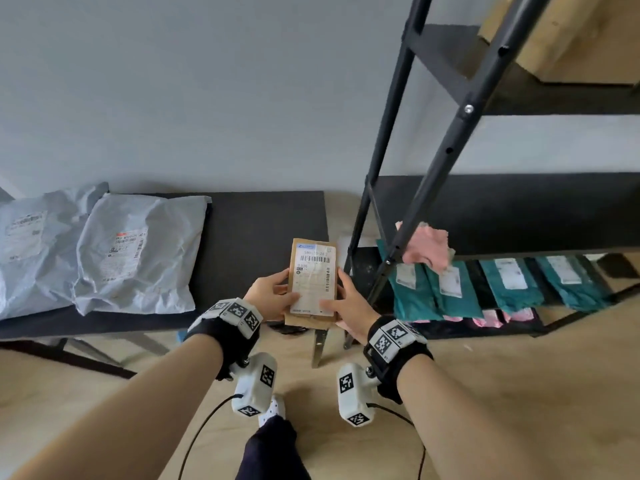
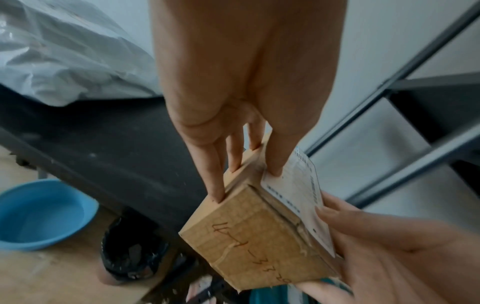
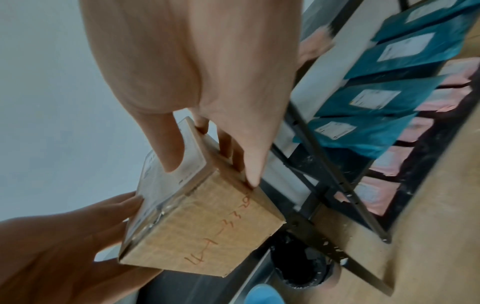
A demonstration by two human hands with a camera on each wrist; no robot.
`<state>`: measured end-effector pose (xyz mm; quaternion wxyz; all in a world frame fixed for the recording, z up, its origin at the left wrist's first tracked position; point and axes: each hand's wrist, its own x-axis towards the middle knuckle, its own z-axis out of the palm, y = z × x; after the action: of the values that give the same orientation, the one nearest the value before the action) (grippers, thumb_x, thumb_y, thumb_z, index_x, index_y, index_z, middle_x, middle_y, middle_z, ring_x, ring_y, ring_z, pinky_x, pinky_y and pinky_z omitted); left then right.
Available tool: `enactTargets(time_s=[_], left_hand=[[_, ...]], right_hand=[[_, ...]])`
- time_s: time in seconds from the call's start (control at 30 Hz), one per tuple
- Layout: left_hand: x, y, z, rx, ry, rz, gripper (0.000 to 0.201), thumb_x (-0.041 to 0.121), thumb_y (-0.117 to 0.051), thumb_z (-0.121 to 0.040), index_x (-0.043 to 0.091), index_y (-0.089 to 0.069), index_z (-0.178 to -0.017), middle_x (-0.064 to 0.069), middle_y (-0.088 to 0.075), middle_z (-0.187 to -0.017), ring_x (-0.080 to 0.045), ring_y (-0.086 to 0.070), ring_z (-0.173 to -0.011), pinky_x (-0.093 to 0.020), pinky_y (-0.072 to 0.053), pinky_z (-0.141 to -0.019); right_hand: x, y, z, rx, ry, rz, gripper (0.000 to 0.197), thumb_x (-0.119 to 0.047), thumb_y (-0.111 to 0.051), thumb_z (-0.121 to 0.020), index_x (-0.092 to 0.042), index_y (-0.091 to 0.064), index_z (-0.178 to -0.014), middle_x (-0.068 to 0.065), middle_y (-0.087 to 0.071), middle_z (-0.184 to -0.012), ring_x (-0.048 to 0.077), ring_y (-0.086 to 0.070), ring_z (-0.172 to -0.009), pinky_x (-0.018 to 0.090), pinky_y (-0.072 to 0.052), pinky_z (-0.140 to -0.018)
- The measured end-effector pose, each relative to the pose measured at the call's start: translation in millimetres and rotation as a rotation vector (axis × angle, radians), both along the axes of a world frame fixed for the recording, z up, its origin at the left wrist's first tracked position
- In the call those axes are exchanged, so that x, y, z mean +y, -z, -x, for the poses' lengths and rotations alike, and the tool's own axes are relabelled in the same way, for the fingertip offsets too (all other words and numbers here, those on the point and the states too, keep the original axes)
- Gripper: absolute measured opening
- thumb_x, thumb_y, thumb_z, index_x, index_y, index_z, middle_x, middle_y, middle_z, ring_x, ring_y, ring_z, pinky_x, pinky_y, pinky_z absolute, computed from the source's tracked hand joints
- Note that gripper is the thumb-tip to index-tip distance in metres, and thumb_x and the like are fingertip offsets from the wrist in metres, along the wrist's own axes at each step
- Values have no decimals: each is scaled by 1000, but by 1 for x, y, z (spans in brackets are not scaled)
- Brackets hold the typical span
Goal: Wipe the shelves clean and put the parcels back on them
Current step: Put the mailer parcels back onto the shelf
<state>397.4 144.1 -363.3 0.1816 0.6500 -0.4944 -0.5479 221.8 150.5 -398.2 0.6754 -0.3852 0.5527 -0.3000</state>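
A small brown cardboard box (image 1: 313,261) with a white shipping label is held in the air between the black table and the shelf unit. My left hand (image 1: 273,296) grips its left side, thumb on the label. My right hand (image 1: 341,301) grips its right side, thumb likewise on the label. The left wrist view shows the box (image 2: 257,242) with red handwriting on its end, and the right wrist view shows the same box (image 3: 207,226). A pink cloth (image 1: 427,245) lies on the black shelf (image 1: 519,216) to the right.
Two grey mailer bags (image 1: 135,247) lie on the black table (image 1: 263,223) at left. Several teal parcels (image 1: 502,282) and pink ones sit on the bottom shelf. A brown carton (image 1: 568,36) stands on the upper shelf. A blue basin (image 2: 41,214) sits on the floor under the table.
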Motion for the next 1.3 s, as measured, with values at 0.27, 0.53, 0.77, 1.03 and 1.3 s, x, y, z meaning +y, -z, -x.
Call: enactTargets(time_s=[0.27, 0.53, 0.77, 1.03, 1.3], left_hand=[[85, -9, 142, 109, 99, 11, 71, 6, -58, -90, 32, -25, -147, -3, -63, -119, -23, -64, -95, -32, -59, -67], [89, -16, 270, 107, 293, 77, 74, 8, -59, -90, 33, -21, -148, -5, -58, -130, -24, -63, -108, -45, -56, -84], [47, -22, 380, 123, 474, 89, 73, 11, -61, -88, 25, -23, -148, -7, -57, -130, -30, -61, -112, -46, -52, -90], [-45, -44, 509, 219, 562, 104, 72, 6, -60, -89, 29, -25, -147, -7, -57, -129, -30, -62, -108, -43, -56, -81], [-122, -51, 618, 229, 552, 113, 73, 7, -61, -89, 29, -24, -148, -6, -58, -129, -31, -63, -107, -44, -57, -81]], right_hand=[[105, -18, 136, 63, 164, 76, 80, 8, -55, -87, -28, -20, -150, 5, -52, -137, 22, -50, -125, 45, -43, -105], [139, -40, 257, 88, 411, 90, 68, -1, -58, -90, -24, -26, -145, 4, -51, -138, 24, -51, -125, 46, -43, -105], [120, -53, 360, 205, 459, 64, 81, 10, -55, -83, -32, -23, -145, 5, -49, -137, 26, -46, -129, 48, -46, -102], [40, -83, 474, 190, 625, 67, 71, 5, -53, -88, -30, -27, -144, 4, -53, -132, 25, -48, -125, 51, -43, -103], [-32, -95, 581, 217, 597, 90, 80, 13, -50, -85, -30, -25, -147, 6, -51, -135, 26, -46, -126, 47, -45, -97]])
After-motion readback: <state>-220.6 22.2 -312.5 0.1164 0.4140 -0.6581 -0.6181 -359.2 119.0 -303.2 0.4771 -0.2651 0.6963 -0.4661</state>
